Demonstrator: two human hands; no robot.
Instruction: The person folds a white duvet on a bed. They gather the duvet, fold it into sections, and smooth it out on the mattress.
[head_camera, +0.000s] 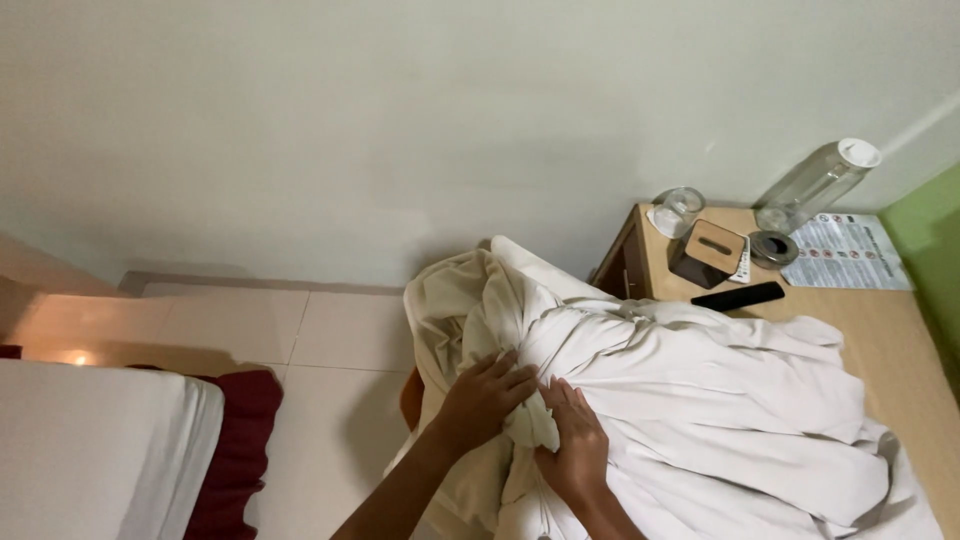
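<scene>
Head view: left hand (483, 397) and right hand (573, 440) pinch white bedding (700, 400)

On the wooden counter (890, 330) I saw a clear bottle (815, 185), a glass (678, 210), a tissue box (708, 252) and a black phone (738, 296).

Wooden table (890, 345) under white bedding (700, 400), phone (738, 296), tissue box (708, 253).

Soft, dim indoor light with a warm cast; a small orange glow (78, 357) reflects off the floor tiles (300, 340) at far left. The white bedding (720, 400) shows gentle fold shadows without glare. Focus is fairly sharp, slightly grainy, with wide-angle bending along the wall (400, 120) edges
</scene>
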